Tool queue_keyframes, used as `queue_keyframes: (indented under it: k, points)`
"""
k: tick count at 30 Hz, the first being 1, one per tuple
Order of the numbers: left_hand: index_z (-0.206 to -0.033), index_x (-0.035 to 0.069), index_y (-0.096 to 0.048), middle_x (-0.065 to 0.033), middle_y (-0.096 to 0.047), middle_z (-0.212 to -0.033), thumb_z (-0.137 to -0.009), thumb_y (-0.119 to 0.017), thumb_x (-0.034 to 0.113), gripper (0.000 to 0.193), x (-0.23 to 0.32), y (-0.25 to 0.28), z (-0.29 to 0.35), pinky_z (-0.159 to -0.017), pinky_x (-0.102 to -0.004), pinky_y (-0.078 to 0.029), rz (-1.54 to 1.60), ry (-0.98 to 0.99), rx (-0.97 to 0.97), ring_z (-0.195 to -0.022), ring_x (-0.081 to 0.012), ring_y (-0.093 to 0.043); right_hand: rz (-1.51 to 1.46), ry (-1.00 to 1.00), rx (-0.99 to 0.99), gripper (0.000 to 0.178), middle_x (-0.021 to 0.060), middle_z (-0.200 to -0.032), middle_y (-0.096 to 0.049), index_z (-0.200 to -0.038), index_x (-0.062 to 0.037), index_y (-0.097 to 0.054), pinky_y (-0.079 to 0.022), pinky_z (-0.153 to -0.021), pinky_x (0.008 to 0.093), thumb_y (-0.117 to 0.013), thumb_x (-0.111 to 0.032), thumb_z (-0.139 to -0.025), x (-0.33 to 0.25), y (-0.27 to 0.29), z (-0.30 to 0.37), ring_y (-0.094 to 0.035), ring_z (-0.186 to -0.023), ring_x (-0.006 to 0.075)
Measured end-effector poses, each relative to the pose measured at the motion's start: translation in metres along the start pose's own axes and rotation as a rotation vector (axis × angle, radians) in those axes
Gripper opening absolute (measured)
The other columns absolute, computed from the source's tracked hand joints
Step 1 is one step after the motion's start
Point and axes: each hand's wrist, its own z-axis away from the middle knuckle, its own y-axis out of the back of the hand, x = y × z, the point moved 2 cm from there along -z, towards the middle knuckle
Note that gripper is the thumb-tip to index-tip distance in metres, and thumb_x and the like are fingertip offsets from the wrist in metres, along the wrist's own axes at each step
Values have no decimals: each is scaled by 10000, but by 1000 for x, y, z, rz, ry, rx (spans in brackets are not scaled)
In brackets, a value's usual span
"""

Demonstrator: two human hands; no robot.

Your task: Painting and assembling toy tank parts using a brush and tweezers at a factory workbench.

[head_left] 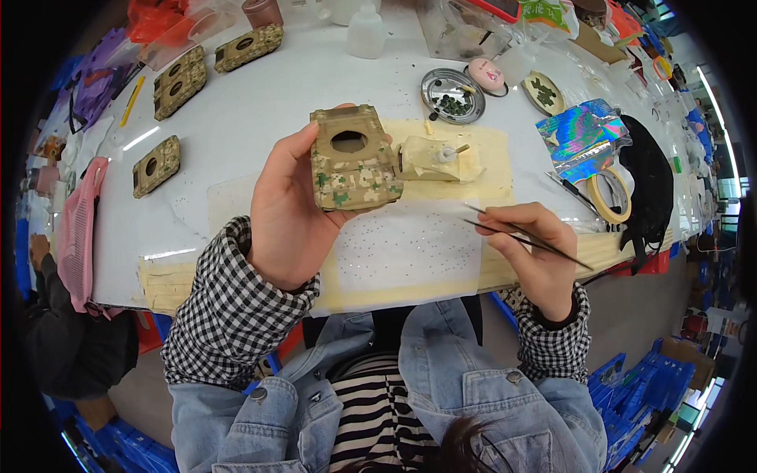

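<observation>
My left hand grips a camouflage-painted model tank hull, holding it up over the table with its round top opening facing me. In my right hand is a pair of dark tweezers, tips pointing left toward the hull but apart from it. Below them lies a white sheet strewn with tiny specks, edged with yellow tape. Just right of the hull stands a small tape-covered block with a short stick and a whitish blob on top.
More camouflage hulls lie at the left. A round metal dish of small dark green parts sits beyond the block. At the right are a tape roll, a shiny iridescent pouch and a black bag. A person's dark sleeve shows far left.
</observation>
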Motion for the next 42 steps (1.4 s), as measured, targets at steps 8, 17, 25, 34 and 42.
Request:
queue_keyframes:
  k: [8, 17, 25, 34, 42]
  points:
    - [-1329, 13, -386, -237, -522, -1225, -969, -304, 303, 470, -1, 4, -2, -754, -323, -553, 4, -10, -7, -917, -279, -638, -248, -195, 9, 171, 74, -835, -635, -959, 45, -612, -487, -656, 217, -551, -109, -916, 22, -14, 3, -620, -766, 110]
    - [-1338, 12, -375, -239, -519, -1227, -970, -303, 306, 477, -1, 2, -1, -753, -323, -554, 10, -9, -24, -917, -283, -637, -157, -190, 30, 183, 68, -791, -636, -926, 47, -620, -466, -562, 193, -562, -126, -911, 27, -16, 3, -616, -690, 95]
    - [-1343, 13, -368, -239, -515, -1233, -971, -300, 307, 479, 0, 2, -1, -760, -328, -552, 13, -2, -33, -922, -288, -635, -155, -192, 35, 184, 69, -788, -636, -920, 49, -624, -463, -557, 191, -565, -125, -910, 27, -16, 3, -617, -683, 97]
    - [-1346, 14, -367, -241, -507, -1243, -972, -294, 309, 482, 0, 3, -1, -758, -327, -549, 0, -5, -36, -921, -286, -634, -138, -208, 33, 185, 69, -787, -642, -915, 46, -627, -463, -547, 194, -564, -128, -912, 25, -17, 2, -617, -670, 99]
    - [-1339, 14, -380, -238, -511, -1242, -970, -300, 317, 484, -1, 2, -1, -757, -325, -546, -10, -13, -13, -918, -285, -632, -142, -204, 34, 183, 65, -781, -643, -910, 42, -631, -460, -543, 192, -563, -129, -913, 26, -17, 3, -618, -667, 96]
